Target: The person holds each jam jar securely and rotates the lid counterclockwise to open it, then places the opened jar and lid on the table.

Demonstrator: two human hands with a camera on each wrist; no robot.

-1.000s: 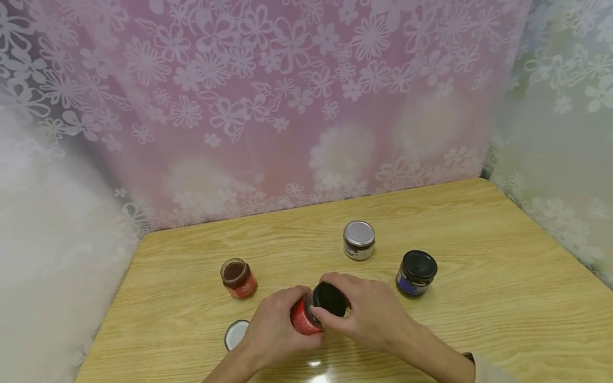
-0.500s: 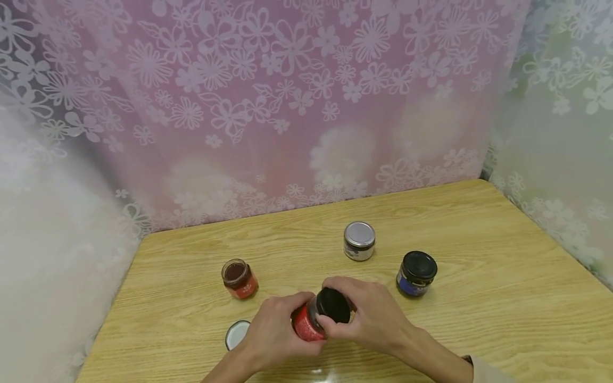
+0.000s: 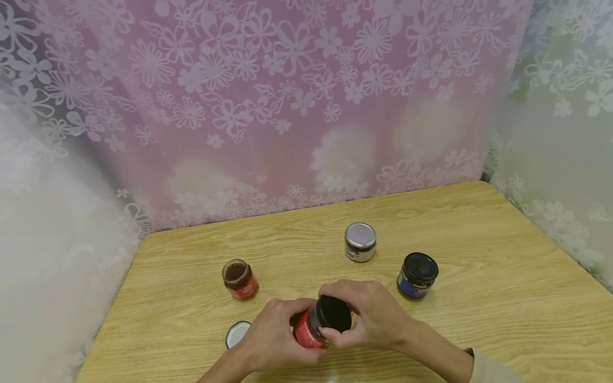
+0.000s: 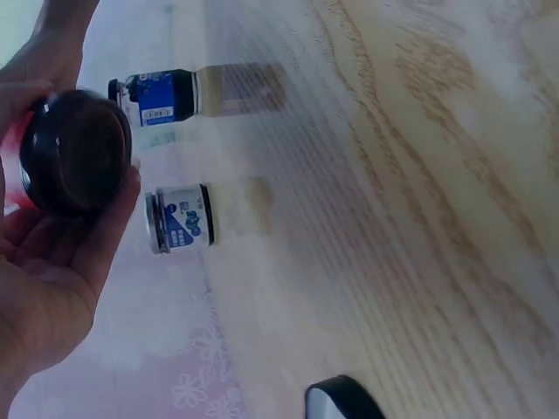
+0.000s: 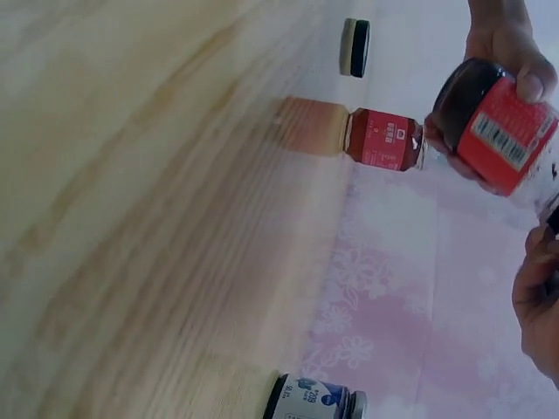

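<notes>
A jar with a red label [image 3: 308,331] is held tilted above the table, its black lid [image 3: 335,313] facing up and to the right. My left hand [image 3: 270,335] grips the jar's body from the left. On the right, my right hand [image 3: 378,315] holds the lid's rim between thumb and fingers. The left wrist view has the jar's dark base [image 4: 80,155] facing the camera. In the right wrist view a barcode shows on the red label [image 5: 507,131]. Whether the lid is loose or fast, I cannot tell.
An uncapped jar with dark red contents [image 3: 240,279] stands left on the wooden table [image 3: 479,239]. A loose lid [image 3: 237,334], pale side up, lies beside the left hand. A silver-lidded jar [image 3: 360,242] and a black-lidded, blue-labelled jar [image 3: 417,275] stand further right.
Both hands and the red-labelled jar have sunk slightly toward me. The right hand's thumb has shifted lower along the lid. The other jars stay in place.
</notes>
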